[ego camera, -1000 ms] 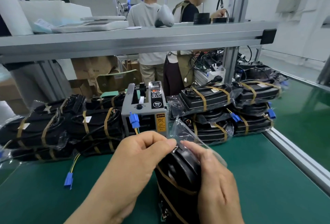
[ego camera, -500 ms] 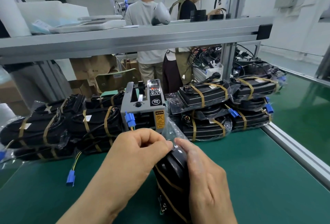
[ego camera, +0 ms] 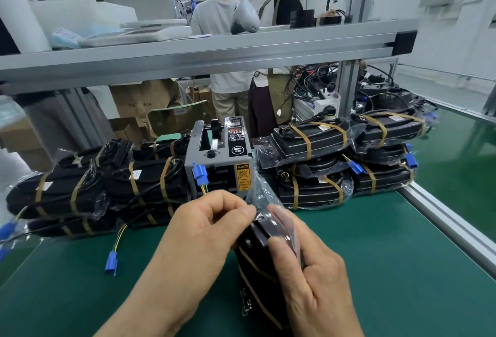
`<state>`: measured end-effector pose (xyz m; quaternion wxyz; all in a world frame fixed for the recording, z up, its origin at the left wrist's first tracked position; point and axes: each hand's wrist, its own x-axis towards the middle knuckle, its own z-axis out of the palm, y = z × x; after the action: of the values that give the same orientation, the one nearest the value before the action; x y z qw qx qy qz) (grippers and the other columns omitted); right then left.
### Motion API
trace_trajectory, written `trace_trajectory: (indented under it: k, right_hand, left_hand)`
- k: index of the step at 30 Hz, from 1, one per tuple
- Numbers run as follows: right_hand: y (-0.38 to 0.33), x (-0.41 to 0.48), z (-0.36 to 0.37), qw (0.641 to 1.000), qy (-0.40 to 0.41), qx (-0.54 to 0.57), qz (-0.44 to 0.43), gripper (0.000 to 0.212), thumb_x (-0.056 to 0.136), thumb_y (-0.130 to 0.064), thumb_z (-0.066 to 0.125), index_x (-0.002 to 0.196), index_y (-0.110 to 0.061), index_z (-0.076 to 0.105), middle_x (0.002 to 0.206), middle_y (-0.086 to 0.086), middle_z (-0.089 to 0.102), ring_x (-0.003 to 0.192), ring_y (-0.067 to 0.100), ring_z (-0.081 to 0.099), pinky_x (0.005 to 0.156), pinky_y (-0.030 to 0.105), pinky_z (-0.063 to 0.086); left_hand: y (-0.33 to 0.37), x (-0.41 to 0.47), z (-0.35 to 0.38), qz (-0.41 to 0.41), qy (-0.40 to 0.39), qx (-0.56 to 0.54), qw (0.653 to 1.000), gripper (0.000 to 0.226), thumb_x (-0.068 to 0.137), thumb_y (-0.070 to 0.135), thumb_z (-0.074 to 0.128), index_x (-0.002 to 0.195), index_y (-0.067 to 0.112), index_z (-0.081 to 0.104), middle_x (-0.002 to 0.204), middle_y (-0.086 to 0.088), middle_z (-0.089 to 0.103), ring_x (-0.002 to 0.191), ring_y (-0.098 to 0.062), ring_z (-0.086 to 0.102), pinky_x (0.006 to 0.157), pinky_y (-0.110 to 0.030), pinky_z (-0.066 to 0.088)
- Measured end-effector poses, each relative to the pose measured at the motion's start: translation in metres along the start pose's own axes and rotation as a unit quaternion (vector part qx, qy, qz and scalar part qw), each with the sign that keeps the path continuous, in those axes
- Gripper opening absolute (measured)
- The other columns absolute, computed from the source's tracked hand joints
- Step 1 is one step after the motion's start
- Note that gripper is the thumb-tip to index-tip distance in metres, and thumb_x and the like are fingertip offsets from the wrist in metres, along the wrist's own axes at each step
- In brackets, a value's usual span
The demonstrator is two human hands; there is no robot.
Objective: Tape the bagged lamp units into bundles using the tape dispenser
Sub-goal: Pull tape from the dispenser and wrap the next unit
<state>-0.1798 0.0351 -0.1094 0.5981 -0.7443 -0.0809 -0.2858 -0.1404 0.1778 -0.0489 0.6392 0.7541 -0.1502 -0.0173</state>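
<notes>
A black bagged lamp unit (ego camera: 255, 269) with brown tape bands stands on edge on the green mat, between my hands. My left hand (ego camera: 204, 232) pinches the clear bag at the unit's top edge. Against the unit's right side, my right hand (ego camera: 311, 269) curls its fingers round the bag and the unit. The grey tape dispenser (ego camera: 218, 156) stands just behind, with a blue connector (ego camera: 200, 174) hanging in front of it. Taped bundles lie stacked to its left (ego camera: 107, 189) and right (ego camera: 311, 186).
An aluminium rail (ego camera: 451, 218) borders the green mat (ego camera: 389, 269) on the right. A loose blue connector on yellow wires (ego camera: 111, 264) lies at the left. A metal shelf beam (ego camera: 204, 52) runs overhead. Two people stand behind the bench (ego camera: 228, 22).
My right fingers have slid down the bag on the unit's right side. My left hand keeps its pinch at the top. The view has shifted slightly.
</notes>
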Motion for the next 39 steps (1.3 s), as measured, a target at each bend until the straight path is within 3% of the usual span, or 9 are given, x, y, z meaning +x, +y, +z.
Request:
trace_trajectory:
  k: [7, 12, 19, 25, 33, 39]
  right_hand:
    - [0.0025, -0.0012, -0.0006, 1.000, -0.009, 0.012, 0.014, 0.046, 0.087, -0.058, 0.049, 0.128, -0.042, 0.060, 0.123, -0.039, 0.059, 0.115, -0.013, 0.057, 0.089, 0.001, 0.039]
    - [0.0029, -0.0014, 0.0001, 1.000, -0.009, 0.018, 0.008, 0.041, 0.089, -0.055, 0.050, 0.127, -0.044, 0.060, 0.123, -0.040, 0.059, 0.116, -0.015, 0.055, 0.089, -0.001, 0.038]
    - [0.0049, -0.0017, 0.0003, 0.999, -0.009, 0.028, 0.015, 0.043, 0.088, -0.057, 0.049, 0.128, -0.043, 0.059, 0.123, -0.038, 0.060, 0.116, -0.013, 0.056, 0.089, 0.001, 0.039]
    - [0.0057, -0.0018, 0.0009, 0.999, -0.005, 0.031, 0.008, 0.044, 0.089, -0.054, 0.050, 0.129, -0.039, 0.060, 0.123, -0.036, 0.061, 0.116, -0.010, 0.058, 0.090, 0.002, 0.040]
    - [0.0060, -0.0026, 0.0010, 1.000, -0.004, 0.027, 0.013, 0.043, 0.088, -0.056, 0.050, 0.129, -0.043, 0.059, 0.125, -0.035, 0.060, 0.117, -0.010, 0.057, 0.090, 0.001, 0.039]
    - [0.0064, -0.0025, 0.0018, 1.000, -0.006, 0.024, 0.014, 0.048, 0.088, -0.056, 0.050, 0.130, -0.037, 0.060, 0.126, -0.034, 0.060, 0.118, -0.009, 0.057, 0.091, 0.003, 0.040]
  left_hand:
    - [0.0040, 0.0005, 0.0030, 0.013, 0.027, 0.059, 0.998, 0.028, 0.073, 0.050, 0.068, 0.076, 0.022, 0.070, 0.071, -0.010, 0.064, 0.064, -0.010, 0.053, 0.065, -0.026, 0.047]
    - [0.0075, -0.0027, 0.0059, 0.035, 0.058, 0.115, 0.991, 0.018, 0.073, 0.042, 0.067, 0.075, 0.025, 0.068, 0.058, 0.012, 0.053, 0.050, -0.002, 0.041, 0.047, -0.011, 0.035]
    - [0.0053, -0.0026, 0.0060, 0.065, 0.067, 0.153, 0.984, 0.030, 0.070, 0.057, 0.064, 0.079, 0.028, 0.067, 0.060, 0.016, 0.051, 0.051, -0.002, 0.040, 0.049, -0.014, 0.039]
    - [0.0052, -0.0042, 0.0062, 0.077, 0.082, 0.186, 0.976, 0.014, 0.076, 0.043, 0.067, 0.077, 0.029, 0.067, 0.064, 0.015, 0.053, 0.050, 0.002, 0.042, 0.050, -0.013, 0.041]
    - [0.0098, -0.0042, 0.0066, 0.082, 0.075, 0.183, 0.977, 0.017, 0.075, 0.045, 0.065, 0.078, 0.029, 0.068, 0.066, 0.013, 0.055, 0.052, 0.001, 0.043, 0.052, -0.012, 0.042]
    - [0.0068, -0.0047, 0.0077, 0.087, 0.089, 0.223, 0.967, 0.016, 0.075, 0.048, 0.066, 0.079, 0.032, 0.066, 0.070, 0.013, 0.054, 0.051, 0.001, 0.043, 0.054, -0.020, 0.042]
